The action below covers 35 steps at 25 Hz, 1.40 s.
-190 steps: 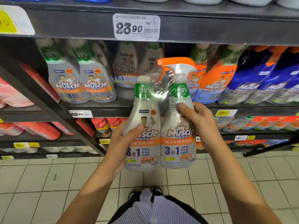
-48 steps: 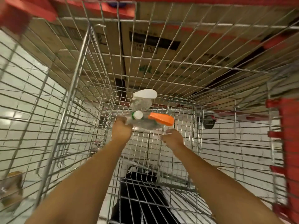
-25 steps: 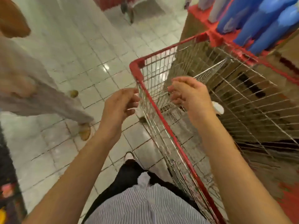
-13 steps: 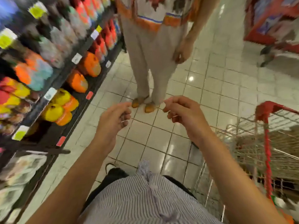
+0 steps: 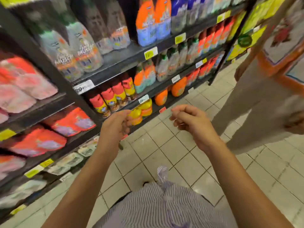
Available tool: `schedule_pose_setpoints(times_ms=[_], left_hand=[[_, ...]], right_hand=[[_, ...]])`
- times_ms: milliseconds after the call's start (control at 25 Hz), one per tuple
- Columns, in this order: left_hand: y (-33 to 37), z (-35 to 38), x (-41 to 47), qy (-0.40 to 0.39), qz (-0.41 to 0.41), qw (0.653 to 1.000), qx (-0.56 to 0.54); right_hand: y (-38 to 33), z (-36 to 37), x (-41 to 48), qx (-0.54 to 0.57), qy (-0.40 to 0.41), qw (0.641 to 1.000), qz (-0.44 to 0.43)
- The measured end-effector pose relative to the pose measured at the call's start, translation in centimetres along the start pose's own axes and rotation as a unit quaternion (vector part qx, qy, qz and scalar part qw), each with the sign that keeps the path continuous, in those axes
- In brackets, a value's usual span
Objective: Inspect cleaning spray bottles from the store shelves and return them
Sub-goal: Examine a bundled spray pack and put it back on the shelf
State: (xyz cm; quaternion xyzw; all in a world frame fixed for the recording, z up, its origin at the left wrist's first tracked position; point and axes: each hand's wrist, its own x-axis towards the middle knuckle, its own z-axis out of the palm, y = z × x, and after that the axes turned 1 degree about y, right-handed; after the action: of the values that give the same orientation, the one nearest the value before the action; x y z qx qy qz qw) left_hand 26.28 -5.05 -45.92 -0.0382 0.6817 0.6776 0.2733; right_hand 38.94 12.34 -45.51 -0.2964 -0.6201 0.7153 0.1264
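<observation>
Both hands hang in the air in front of the black metal store shelf (image 5: 125,53), holding nothing. The left hand (image 5: 115,127) has a slack grip, its fingers loosely curled and apart from any object; the right hand (image 5: 192,122) is the same, its fingers bent softly with the thumb resting near them. The two hands are level with each other and well apart.

The grey-white cleaning spray bottles with orange label bands (image 5: 74,51) stand on an upper shelf at the left, above a white price tag (image 5: 83,87). Further right on that shelf stand orange-and-blue spray bottles (image 5: 151,25), above a yellow price tag (image 5: 150,53). Lower down are red-capped yellow cans (image 5: 113,99) and round orange bottles (image 5: 178,87). Pink and red soft packs (image 5: 24,86) fill the bay at far left.

The pale tiled floor (image 5: 181,162) lies below the hands, and a striped shirt (image 5: 156,206) shows at the bottom edge. Another person in beige trousers (image 5: 251,104) stands at the right. The whole view is blurred
</observation>
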Motion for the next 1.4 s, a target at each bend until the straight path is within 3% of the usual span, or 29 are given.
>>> schedule_pose_setpoints(times_ms=[280, 600, 800, 960, 1240, 1400], left_hand=[[5.8, -1.2, 6.5, 0.054, 0.014, 0.998, -0.015], [8.7, 4.2, 19.0, 0.068, 0.07, 0.995, -0.018], [12.7, 11.9, 28.9, 0.097, 0.109, 0.989, 0.0], [15.0, 17.1, 35.2, 0.108, 0.167, 0.979, 0.036], [15.1, 19.2, 40.8, 0.102, 0.194, 0.964, 0.15], [14.6, 18.0, 41.3, 0.066, 0.177, 0.977, 0.104]], right_hand=[[-3.7, 3.7, 9.2, -0.018, -0.028, 0.999, -0.019], [-8.2, 0.5, 26.1, -0.012, -0.005, 0.998, -0.068], [-11.9, -3.5, 39.7, -0.092, 0.007, 0.984, -0.155], [-13.8, -5.2, 46.7, -0.185, -0.023, 0.947, -0.263], [-14.4, -4.7, 50.7, -0.308, -0.003, 0.895, -0.322], [-15.2, -4.7, 50.7, -0.281, 0.004, 0.908, -0.31]])
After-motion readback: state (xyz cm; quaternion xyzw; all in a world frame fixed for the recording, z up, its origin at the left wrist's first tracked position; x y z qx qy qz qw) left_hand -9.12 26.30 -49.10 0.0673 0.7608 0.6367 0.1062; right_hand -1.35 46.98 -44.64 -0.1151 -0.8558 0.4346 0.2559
